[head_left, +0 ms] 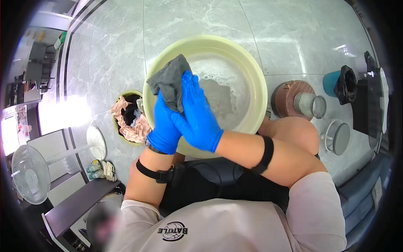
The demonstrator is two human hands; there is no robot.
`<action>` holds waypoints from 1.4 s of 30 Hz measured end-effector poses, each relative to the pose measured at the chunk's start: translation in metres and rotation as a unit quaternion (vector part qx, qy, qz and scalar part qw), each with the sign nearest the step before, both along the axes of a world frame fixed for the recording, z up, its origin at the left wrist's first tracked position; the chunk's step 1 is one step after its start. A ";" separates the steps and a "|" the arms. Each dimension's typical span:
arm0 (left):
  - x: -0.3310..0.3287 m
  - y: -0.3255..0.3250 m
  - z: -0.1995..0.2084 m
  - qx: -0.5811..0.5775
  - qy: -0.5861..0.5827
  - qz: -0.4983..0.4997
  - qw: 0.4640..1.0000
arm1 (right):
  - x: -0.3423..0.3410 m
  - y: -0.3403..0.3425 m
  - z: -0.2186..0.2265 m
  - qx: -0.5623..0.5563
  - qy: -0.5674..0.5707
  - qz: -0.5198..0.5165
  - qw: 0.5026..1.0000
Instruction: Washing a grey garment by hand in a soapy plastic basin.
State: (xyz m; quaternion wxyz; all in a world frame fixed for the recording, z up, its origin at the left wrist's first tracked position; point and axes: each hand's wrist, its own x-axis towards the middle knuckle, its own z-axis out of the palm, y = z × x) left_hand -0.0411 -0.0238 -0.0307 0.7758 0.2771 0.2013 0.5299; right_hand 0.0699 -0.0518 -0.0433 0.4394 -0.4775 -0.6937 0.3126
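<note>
Both my hands wear blue gloves and press a wet-looking dark grey cloth (171, 80) between them, above the left side of a large pale yellow-green basin (261, 88). My left hand (163, 128) holds the cloth's lower part from the left. My right hand (197, 111) lies against its right side, fingers long and close together, its palm partly over my left hand. The cloth's upper end is bunched and sticks up past my fingers. Cloudy water with suds (222, 80) fills the basin's bottom. What my left fingers do behind the cloth is partly hidden.
Left of the basin stands a smaller tub (121, 136) of pink and black clothes. A white standing fan (31, 174), shoes (100, 170) and a bench (79, 206) are farther left. A round brown stool (289, 94), a bin with a black bag (331, 85) and a sofa (365, 189) are right.
</note>
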 end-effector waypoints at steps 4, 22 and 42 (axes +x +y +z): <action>0.017 0.001 0.003 -0.169 0.053 0.094 0.980 | 0.011 0.047 -0.012 -0.088 0.177 -0.017 0.980; -0.004 0.018 0.033 -0.201 0.006 0.048 0.978 | 0.062 0.047 0.018 -0.399 0.594 0.094 0.692; 0.052 -0.038 0.011 -0.132 0.205 0.123 0.962 | 0.027 0.029 0.006 -0.326 0.485 -0.053 0.810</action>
